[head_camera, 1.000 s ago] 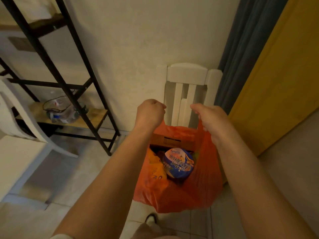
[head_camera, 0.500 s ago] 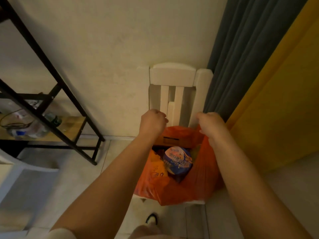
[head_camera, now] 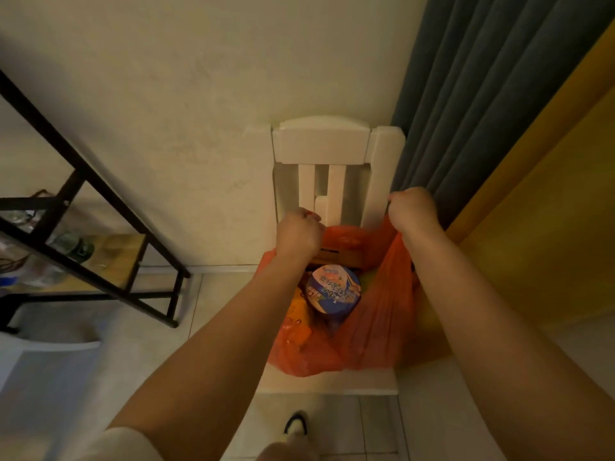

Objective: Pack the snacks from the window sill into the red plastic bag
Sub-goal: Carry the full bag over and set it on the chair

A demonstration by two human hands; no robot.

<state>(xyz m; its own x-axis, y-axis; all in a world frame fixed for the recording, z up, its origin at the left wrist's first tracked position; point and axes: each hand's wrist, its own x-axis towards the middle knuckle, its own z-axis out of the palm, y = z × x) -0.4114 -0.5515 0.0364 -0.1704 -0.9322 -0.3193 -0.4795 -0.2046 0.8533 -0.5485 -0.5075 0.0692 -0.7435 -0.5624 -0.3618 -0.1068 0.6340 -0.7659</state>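
Note:
The red plastic bag [head_camera: 376,331] rests on the seat of a white chair [head_camera: 321,141] against the wall. My left hand [head_camera: 298,232] grips the bag's left handle. My right hand [head_camera: 412,211] grips the right handle, and the two hands hold the bag's mouth wide. Inside I see a round blue-lidded snack cup [head_camera: 332,289], a yellow-orange snack packet [head_camera: 298,319] on its left and a brown box [head_camera: 342,257] at the back. The window sill is out of view.
A black metal shelf rack [head_camera: 100,261] with bottles and wires stands at the left. A grey curtain [head_camera: 482,94] hangs at the right, next to a yellow panel [head_camera: 549,227]. My shoe [head_camera: 294,424] is on the tiled floor below the chair.
The bag has come down onto the chair seat. My hands have spread further apart, opening the bag's mouth, and the view has shifted right toward the chair.

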